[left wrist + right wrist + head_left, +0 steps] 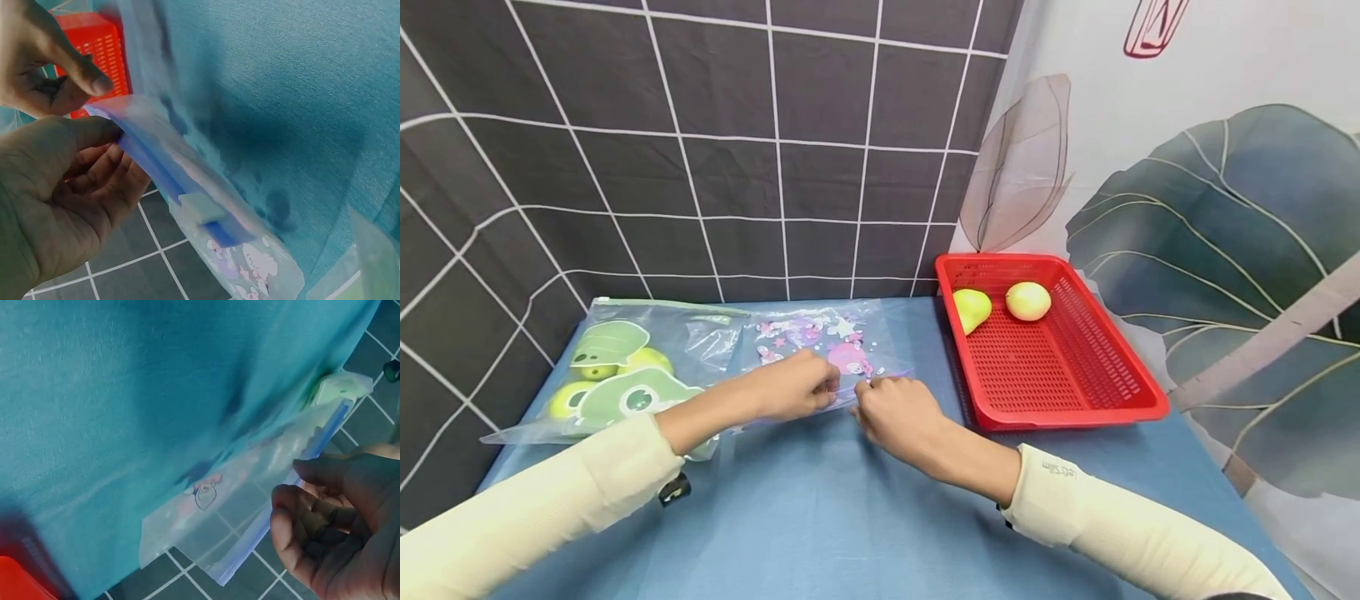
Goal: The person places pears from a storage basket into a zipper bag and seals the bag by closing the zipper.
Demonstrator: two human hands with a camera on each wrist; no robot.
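1 L hand (793, 387): L of red basket (1067, 417), thumb & fingers pinching purple zip edge (153, 159) of clear printed bag (816, 333).
1 R hand (898, 417): also L of basket, closer in, fingers curled at edge's basket-side end; gripping or not, can't tell.
Printed bag: L of basket, zip edge at hands, bulk beyond them.
1 green-print bag (625, 396): farthest L of basket, w/ yellow fruit (651, 360).
In basket: 1 yellow pear (972, 310), 1 round fruit (1028, 301).
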